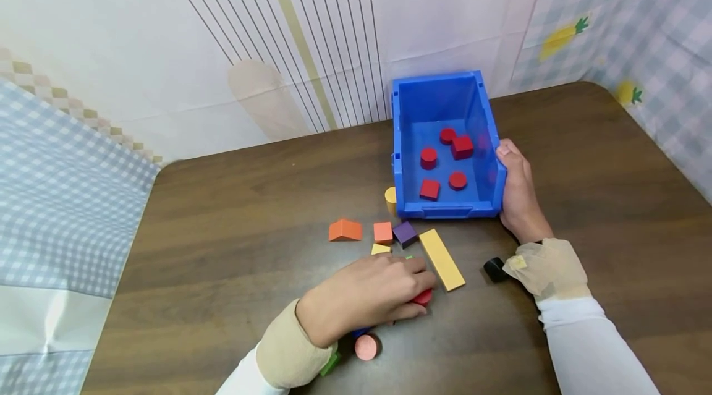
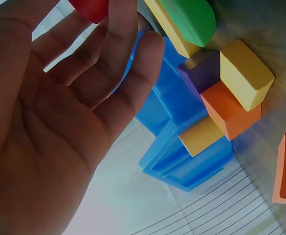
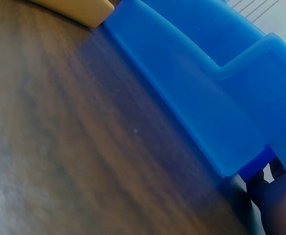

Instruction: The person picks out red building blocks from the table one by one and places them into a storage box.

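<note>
My left hand pinches a red block between thumb and fingertips, just above the loose blocks. In the left wrist view the red block shows at the fingertips, partly cut off by the frame. My right hand grips the right wall of a blue plastic bin, thumb over the rim. Several red blocks lie inside the bin, among them a red cube and a red cylinder. Some blocks under my left hand are hidden.
In front of the bin lie a long yellow block, a purple block, an orange cube and an orange triangular block. A pink cylinder sits nearer me. A yellow cylinder stands against the bin's left side.
</note>
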A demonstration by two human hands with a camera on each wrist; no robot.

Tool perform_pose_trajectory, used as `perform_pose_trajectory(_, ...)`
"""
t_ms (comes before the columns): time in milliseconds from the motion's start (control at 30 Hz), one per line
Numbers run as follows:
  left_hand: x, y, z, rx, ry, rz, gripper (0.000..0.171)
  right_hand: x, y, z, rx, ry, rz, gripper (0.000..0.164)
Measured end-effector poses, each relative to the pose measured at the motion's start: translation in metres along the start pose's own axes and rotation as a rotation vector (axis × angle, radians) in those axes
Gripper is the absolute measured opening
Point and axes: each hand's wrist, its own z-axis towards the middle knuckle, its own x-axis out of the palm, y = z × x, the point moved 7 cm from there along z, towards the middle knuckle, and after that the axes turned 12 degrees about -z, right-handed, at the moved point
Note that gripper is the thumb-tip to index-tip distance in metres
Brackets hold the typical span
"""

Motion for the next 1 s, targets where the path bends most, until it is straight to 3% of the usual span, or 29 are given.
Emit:
perform_pose_trajectory(133,-0.004,0.0,0.001,0.019,-0.019,-0.021,0.02,0.001,0.0,0.0,-0.009,0.002,0.006,0.045)
perform_pose_trajectory(300,-0.012,0.002,0.002,0.034,-0.048,0.017,0.018,0.001,0.002,0.002,-0.023,-0.015,0.016,0.043)
perform_pose_trajectory(533,-0.016,0.007,0.002,-0.004,-0.056,-0.023,0.014,0.0,-0.001,0.001,-0.015,-0.014,0.012,0.043)
perform_pose_trajectory(733,-0.016,0.011,0.003,-0.035,-0.021,-0.046,0.017,-0.001,-0.003,0.0,-0.01,-0.014,0.011,0.044)
perform_pose_trajectory(1000,-0.02,0.01,0.006,0.01,-0.03,-0.054,0.016,0.0,-0.004,0.001,-0.017,-0.012,0.006,0.044)
